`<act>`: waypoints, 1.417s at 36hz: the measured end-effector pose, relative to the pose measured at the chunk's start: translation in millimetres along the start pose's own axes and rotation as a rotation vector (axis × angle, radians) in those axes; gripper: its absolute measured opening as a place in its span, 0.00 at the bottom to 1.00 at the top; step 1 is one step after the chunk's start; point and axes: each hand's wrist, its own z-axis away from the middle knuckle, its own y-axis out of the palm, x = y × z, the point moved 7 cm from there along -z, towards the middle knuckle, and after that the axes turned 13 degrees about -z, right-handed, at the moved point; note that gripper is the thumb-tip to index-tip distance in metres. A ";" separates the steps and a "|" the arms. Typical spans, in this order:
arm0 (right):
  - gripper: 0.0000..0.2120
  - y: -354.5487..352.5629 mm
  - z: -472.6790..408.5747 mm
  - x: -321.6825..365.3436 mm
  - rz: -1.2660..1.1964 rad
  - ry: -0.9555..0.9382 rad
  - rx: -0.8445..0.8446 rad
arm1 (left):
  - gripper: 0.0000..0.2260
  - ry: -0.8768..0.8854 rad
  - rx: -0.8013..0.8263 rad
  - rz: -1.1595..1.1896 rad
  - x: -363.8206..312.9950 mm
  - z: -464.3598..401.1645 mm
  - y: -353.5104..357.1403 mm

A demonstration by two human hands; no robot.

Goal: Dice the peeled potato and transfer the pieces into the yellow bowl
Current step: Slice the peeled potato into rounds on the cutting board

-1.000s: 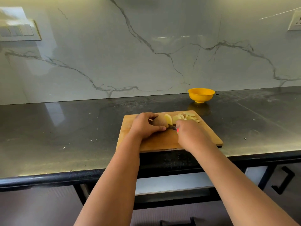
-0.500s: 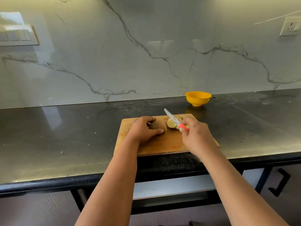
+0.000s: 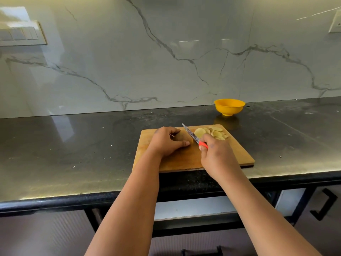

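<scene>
Left hand clamps firm, likely slippery potato at its uncut end; right hand grips knife by handle.

One cutting board. One knife. One uncut potato piece. One yellow bowl. Pile of potato slices, too overlapped to count. Two hands: left, right. One countertop.
</scene>
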 end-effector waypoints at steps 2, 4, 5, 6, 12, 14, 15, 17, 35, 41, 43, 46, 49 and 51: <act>0.05 3.1 -0.2 -1.8 0.025 0.025 0.011 | 0.31 0.003 0.001 -0.007 -0.6 -0.1 0.0; 0.05 4.2 -0.2 -0.6 0.045 0.034 0.009 | 0.30 0.002 -0.006 -0.003 -0.2 -0.4 -0.4; 0.05 4.4 0.1 1.4 0.061 0.026 0.002 | 0.30 -0.001 -0.010 -0.001 -0.2 -0.5 -0.7; 0.04 4.5 0.6 4.0 0.077 0.014 -0.007 | 0.30 -0.006 -0.013 0.003 0.1 -0.4 -0.9; 0.05 4.5 1.5 7.1 0.089 0.007 -0.016 | 0.31 -0.017 -0.005 0.007 1.1 -1.7 0.0; 0.05 3.3 -0.2 6.3 0.105 0.017 -0.008 | 0.31 -0.014 -0.009 0.003 0.7 -1.9 -0.3; 0.06 3.1 -1.2 6.7 0.118 0.026 0.000 | 0.31 -0.013 -0.012 0.000 0.6 -1.8 -0.1; 0.07 3.3 -3.4 8.3 0.112 0.047 0.014 | 0.31 -0.007 -0.020 -0.004 0.2 -1.8 -0.3; 0.11 10.8 -11.3 24.6 0.240 0.213 0.252 | 0.29 0.029 -0.041 0.037 0.9 -0.9 -0.7; 0.15 12.2 -21.3 26.2 0.282 0.280 0.328 | 0.29 0.026 -0.040 0.032 0.0 -0.5 -1.3; 0.16 15.5 -24.1 28.2 0.267 0.291 0.361 | 0.28 0.027 -0.048 0.033 -0.8 0.3 -1.5; 0.18 19.6 -24.0 27.6 0.264 0.303 0.390 | 0.28 0.023 -0.051 0.041 0.3 1.6 -1.0; 0.17 18.8 -13.0 22.4 0.269 0.290 0.383 | 0.30 0.008 -0.036 0.072 3.2 2.2 -0.7; 0.16 15.0 -5.4 16.4 0.283 0.279 0.371 | 0.31 -0.004 -0.018 0.099 5.2 1.6 0.1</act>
